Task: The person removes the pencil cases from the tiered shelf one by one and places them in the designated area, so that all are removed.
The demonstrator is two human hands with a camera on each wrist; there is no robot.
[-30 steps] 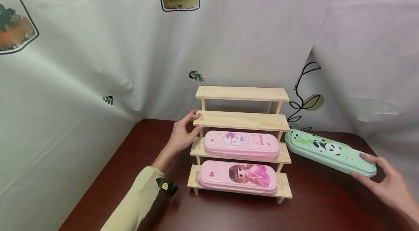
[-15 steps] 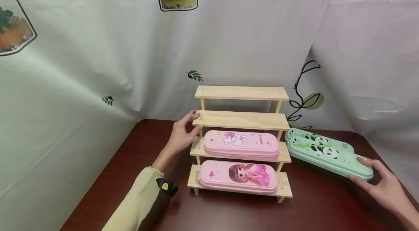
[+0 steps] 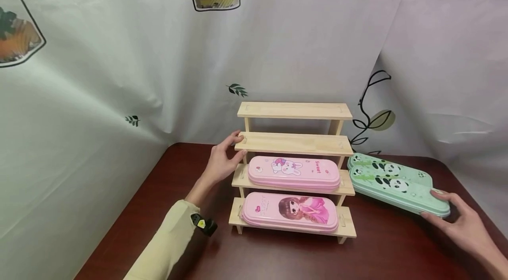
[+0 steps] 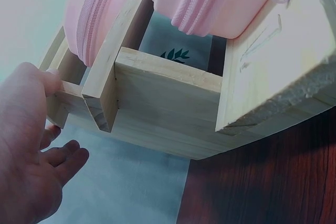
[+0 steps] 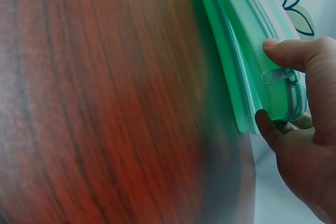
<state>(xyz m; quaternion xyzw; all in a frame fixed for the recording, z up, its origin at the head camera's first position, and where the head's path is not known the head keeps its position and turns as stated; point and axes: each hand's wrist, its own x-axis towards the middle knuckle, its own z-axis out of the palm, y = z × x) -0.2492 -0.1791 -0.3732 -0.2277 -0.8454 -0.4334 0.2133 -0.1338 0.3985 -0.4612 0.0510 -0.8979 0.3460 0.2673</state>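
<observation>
A stepped wooden display rack (image 3: 293, 142) stands on the table. My left hand (image 3: 220, 165) pinches the left end of its second board from the top, thumb below and fingers above. A pink pencil case (image 3: 291, 172) with a rabbit lies on the board beneath that. Another pink pencil case (image 3: 293, 211) with a cartoon girl lies on the lowest board. My right hand (image 3: 462, 222) grips the right end of a green panda pencil case (image 3: 393, 189), thumb by its zipper pull (image 5: 275, 75). Behind it, partly covered, is a matching green pencil case (image 3: 410, 172).
The dark red wood table (image 3: 291, 260) backs onto a pale printed curtain (image 3: 301, 42) with plant drawings. On the rack, the top board (image 3: 293, 110) and the second one down carry no case.
My right hand has moved slightly left and toward me with the green pencil case, and the second green case has come into sight behind it. My left hand keeps its hold on the rack.
</observation>
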